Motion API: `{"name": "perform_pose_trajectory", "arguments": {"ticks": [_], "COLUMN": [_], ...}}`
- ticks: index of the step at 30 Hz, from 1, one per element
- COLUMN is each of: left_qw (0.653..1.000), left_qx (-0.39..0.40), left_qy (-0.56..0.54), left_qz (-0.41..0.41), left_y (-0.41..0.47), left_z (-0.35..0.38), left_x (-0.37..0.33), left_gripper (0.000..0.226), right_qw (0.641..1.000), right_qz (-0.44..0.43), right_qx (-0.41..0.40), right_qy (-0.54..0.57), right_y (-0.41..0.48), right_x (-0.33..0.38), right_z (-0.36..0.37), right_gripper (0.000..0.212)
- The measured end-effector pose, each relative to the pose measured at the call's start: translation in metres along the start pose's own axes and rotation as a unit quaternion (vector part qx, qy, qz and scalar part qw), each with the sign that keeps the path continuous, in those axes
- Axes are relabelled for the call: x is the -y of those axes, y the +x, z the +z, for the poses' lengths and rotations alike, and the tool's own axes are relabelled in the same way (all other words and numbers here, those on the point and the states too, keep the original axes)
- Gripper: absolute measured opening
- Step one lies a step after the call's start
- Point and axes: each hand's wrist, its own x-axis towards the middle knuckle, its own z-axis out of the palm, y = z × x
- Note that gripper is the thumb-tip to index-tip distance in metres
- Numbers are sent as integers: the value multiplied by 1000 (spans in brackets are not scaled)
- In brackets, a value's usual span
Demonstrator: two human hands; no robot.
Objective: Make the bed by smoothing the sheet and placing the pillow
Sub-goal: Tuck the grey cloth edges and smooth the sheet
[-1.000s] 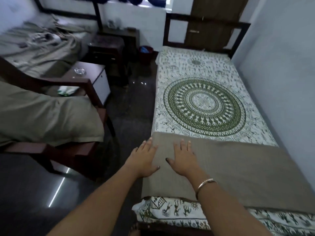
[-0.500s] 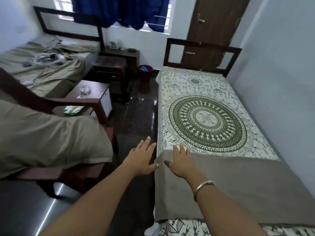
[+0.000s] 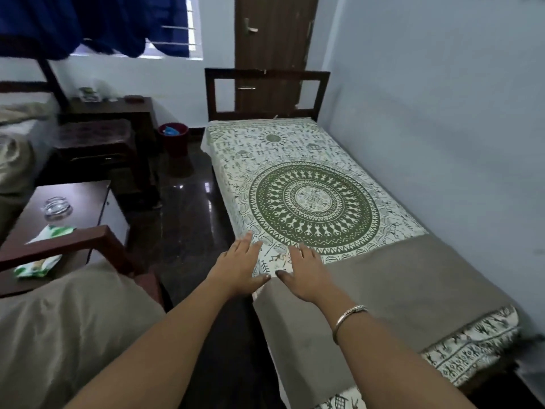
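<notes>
A beige pillow (image 3: 67,335) is seen nearest, at lower left, laid on a wooden chair (image 3: 67,242) and well apart from the sheet (image 3: 312,199). Both forearms are stretched forward, and a metal bangle (image 3: 349,315) is worn on the right wrist. The left hand (image 3: 240,265) is held flat at the left edge of the sheet, with fingers straight and slightly spread and nothing gripped. The right hand (image 3: 306,273) is likewise laid flat, fingers straight, nothing held, across the line where a grey blanket (image 3: 398,290) meets the sheet. The two thumbs are brought close together. The blanket is spread across the foot end, and the sheet's printed border is shown below it. The sheet, white with a round green pattern, is spread flat up to the dark headboard (image 3: 267,93). To the left a side table (image 3: 79,199) is seen, with a glass ashtray (image 3: 56,206) and a green packet (image 3: 35,267) on it. Farther off, a red bin (image 3: 173,137) is set on the dark floor (image 3: 188,219), and a brown door (image 3: 274,31) and a blue curtain (image 3: 97,22) are seen at the back
</notes>
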Motion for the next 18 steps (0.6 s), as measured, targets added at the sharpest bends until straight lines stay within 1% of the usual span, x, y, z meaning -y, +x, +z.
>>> {"name": "perform_pose_trajectory", "arguments": {"ticks": [4,7,13,18], "left_qw": [998,994,997,997], "left_qx": [26,11,5,24], "left_qy": [17,56,51,45], "left_qz": [47,90,64,59], "left_y": [58,105,184,255], "left_z": [-1,-12,-53,-69], "left_x": [-6,-2,33,57], "left_gripper": [83,83,83,83], "right_qw": [999,998,999,997], "right_qz": [42,60,42,57], "right_qx": [-17,-17,-10,-11], "right_qy": [8,19,33,53], "right_y": [37,78,166,232], "right_x": [-28,-44,-32,-30], "right_z": [-17,-25,-52,-78], "right_gripper": [72,72,72,72]}}
